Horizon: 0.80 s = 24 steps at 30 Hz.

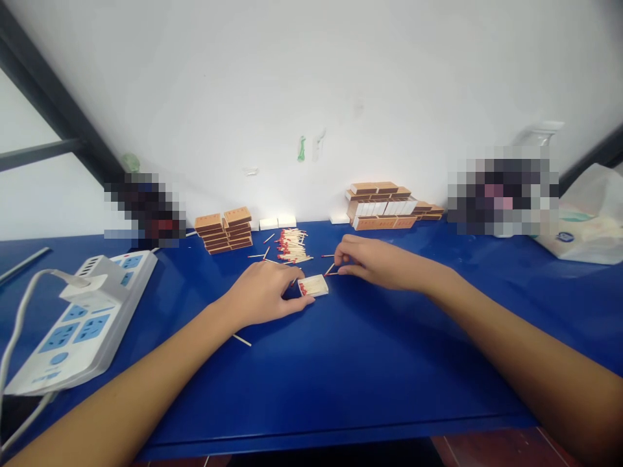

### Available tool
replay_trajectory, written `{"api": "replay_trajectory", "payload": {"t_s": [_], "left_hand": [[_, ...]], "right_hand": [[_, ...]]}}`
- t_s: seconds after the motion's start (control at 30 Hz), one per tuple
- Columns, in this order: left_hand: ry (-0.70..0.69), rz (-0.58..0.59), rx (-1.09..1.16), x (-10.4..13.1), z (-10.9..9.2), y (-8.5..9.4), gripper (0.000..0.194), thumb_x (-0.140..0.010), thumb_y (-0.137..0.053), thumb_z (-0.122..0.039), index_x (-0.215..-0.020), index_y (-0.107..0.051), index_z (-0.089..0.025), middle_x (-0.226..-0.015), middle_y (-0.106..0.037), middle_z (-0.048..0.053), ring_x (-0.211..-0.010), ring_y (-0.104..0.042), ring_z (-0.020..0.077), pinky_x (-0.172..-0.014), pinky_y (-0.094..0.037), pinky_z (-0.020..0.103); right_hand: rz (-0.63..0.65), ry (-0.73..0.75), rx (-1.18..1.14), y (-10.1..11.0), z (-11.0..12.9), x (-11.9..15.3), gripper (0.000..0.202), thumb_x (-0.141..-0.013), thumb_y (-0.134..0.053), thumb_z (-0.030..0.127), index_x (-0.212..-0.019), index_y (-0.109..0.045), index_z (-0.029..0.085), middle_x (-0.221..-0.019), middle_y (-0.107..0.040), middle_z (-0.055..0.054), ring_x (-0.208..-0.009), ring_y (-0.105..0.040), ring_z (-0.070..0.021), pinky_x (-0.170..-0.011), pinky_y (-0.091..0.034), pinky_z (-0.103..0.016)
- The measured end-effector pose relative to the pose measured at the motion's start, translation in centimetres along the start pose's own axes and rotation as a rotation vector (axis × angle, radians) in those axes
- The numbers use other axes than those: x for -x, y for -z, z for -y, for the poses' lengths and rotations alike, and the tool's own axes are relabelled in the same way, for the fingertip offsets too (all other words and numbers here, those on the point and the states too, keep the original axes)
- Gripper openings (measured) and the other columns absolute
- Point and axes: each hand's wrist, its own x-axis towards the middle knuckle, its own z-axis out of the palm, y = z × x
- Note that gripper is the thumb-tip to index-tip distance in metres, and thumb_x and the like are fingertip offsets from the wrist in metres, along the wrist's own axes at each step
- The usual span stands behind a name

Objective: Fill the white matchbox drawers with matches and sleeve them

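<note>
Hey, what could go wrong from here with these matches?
The open matchbox tray might tip if the left hand slips, spilling its matches. The left box stack looks uneven and could topple toward the loose match pile if bumped. The right hand could knock the stray matches near its fingertips.

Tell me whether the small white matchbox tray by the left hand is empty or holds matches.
It holds matches: pale wooden sticks with red heads show inside the white tray.
</note>
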Motion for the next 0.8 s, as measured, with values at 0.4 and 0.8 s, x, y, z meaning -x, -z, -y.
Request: {"api": "replay_trajectory", "payload": {"t_s": [0.4,0.8], "left_hand": [[0.005,0.005,0.000,-0.1,0.1,0.0,0.037,-0.093,-0.064,-0.054,-0.104,-0.074,-0.019,-0.069,-0.066,0.000,-0.062,-0.061,0.0154,-0.060,-0.037,0.029],[0.025,0.009,0.000,-0.1,0.2,0.0,0.038,-0.093,-0.063,-0.054,-0.102,-0.073,-0.019,-0.069,-0.066,0.000,-0.064,-0.061,0.0161,-0.060,-0.036,0.029]], "right_hand": [[-0.003,0.018,-0.002,-1.3,-0.1,-0.4,0.015,-0.103,-0.049,0.030,-0.110,-0.059,0.021,-0.111,-0.060,-0.007,-0.085,-0.060,-0.0179,-0.075,-0.044,-0.031],[-0.080,-0.005,0.033,-1.3,1.4,-0.2,0.019,-0.106,-0.042,0.030,-0.096,-0.054,0.020,-0.102,-0.059,-0.007,-0.079,-0.057,-0.0172,-0.072,-0.043,-0.030]]}}
